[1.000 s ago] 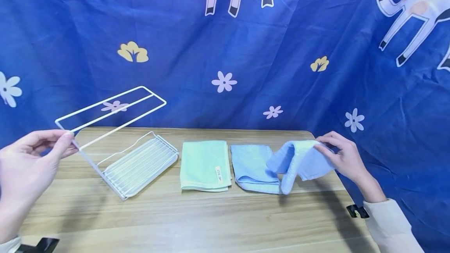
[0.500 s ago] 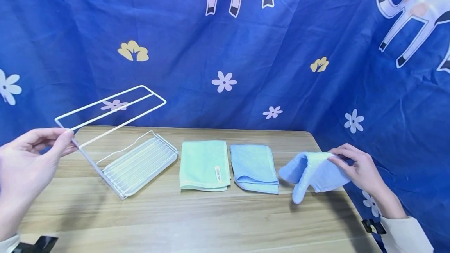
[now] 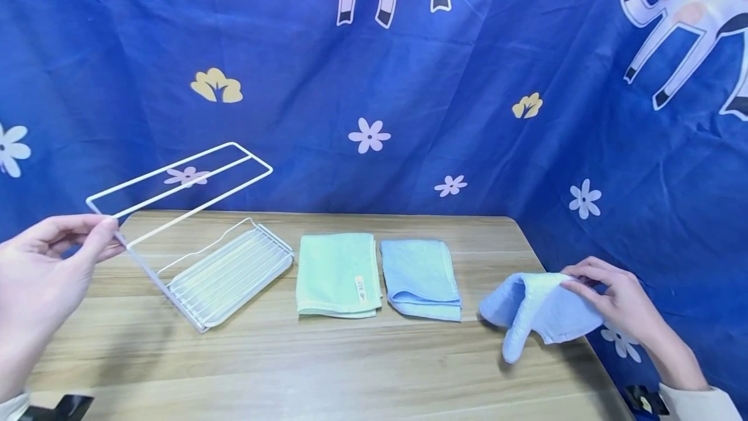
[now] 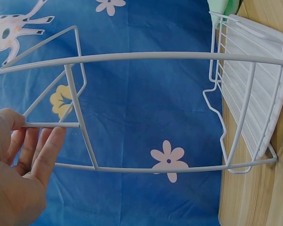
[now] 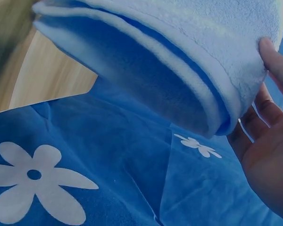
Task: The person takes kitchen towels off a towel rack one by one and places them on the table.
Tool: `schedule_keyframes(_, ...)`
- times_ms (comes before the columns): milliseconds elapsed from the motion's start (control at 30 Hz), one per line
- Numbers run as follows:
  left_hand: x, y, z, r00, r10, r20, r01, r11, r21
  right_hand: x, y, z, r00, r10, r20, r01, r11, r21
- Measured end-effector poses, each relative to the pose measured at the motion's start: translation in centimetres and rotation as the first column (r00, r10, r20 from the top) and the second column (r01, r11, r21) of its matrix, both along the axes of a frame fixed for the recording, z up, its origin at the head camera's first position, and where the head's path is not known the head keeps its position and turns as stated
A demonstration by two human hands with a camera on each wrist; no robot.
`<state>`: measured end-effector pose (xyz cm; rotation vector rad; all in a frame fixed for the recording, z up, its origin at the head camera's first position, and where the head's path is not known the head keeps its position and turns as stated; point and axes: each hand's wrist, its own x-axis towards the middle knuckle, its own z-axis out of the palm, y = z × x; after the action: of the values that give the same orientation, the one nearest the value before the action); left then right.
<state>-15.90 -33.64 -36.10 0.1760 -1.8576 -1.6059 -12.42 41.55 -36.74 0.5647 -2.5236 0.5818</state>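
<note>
In the head view my left hand [image 3: 55, 271] pinches the top bar of a white wire rack [image 3: 193, 216] at the table's left side. The left wrist view shows thumb and fingers on that bar, with a white tray [image 4: 254, 80] at the rack's base. Over at the right, my right hand [image 3: 622, 301] pinches a folded light blue towel [image 3: 543, 307], whose near folds droop toward the tabletop. Up close in the right wrist view, the towel's layers [image 5: 179, 61] hang from between thumb and fingers. Whether its lower edge touches the table is unclear.
On the wooden table [image 3: 327, 369], a folded mint green towel [image 3: 336, 271] with a small white label lies beside a folded blue towel [image 3: 421, 278]. A blue patterned curtain [image 3: 292, 83] rises behind the table and along its right side.
My right hand has carried the light blue towel right and down, away from the folded blue towel and nearer the table's right edge. The left hand keeps its grip on the rack, nearly still.
</note>
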Motion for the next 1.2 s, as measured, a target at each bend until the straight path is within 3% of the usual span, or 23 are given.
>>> schedule_keyframes(233, -0.2, 0.1, -0.1, 1.0, 0.001, -0.006, -0.001, 1.0, 0.006, -0.8, -0.7, -0.8, 0.997, 0.064, 0.053, -0.067, 0.996, 0.055)
schedule_keyframes(433, 0.1, 0.3, 0.1, 1.0, -0.008, 0.0, 0.008, 0.999, 0.039, -2.7, -1.4, -1.3, 0.994, 0.048, 0.094, -0.056, 0.995, 0.086)
schedule_keyframes(567, 0.2, 0.2, 0.2, 1.0, 0.014, 0.023, -0.013, 1.0, -0.015, -4.3, -1.5, -1.7, 0.993, 0.022, 0.118, -0.035, 0.993, 0.114)
schedule_keyframes(667, 0.2, 0.2, 0.1, 1.0, 0.002, -0.006, -0.002, 1.0, -0.014, -5.3, -1.6, -2.0, 0.991, 0.021, 0.134, -0.038, 0.992, 0.119)
schedule_keyframes(833, 0.2, 0.4, 0.1, 0.997, -0.041, -0.065, 0.045, 0.997, 0.058, -7.0, -1.6, -2.6, 0.988, 0.034, 0.153, -0.051, 0.992, 0.112)
schedule_keyframes(1067, 0.5, 0.7, 0.6, 0.999, 0.041, 0.003, -0.04, 0.994, -0.097, -9.0, -1.1, -3.4, 0.962, 0.0, 0.273, -0.035, 0.992, 0.122)
schedule_keyframes(1200, 0.6, 0.7, 0.7, 0.999, 0.047, 0.008, -0.046, 0.994, -0.095, -10.0, -0.9, -3.8, 0.949, 0.006, 0.314, -0.046, 0.992, 0.12)
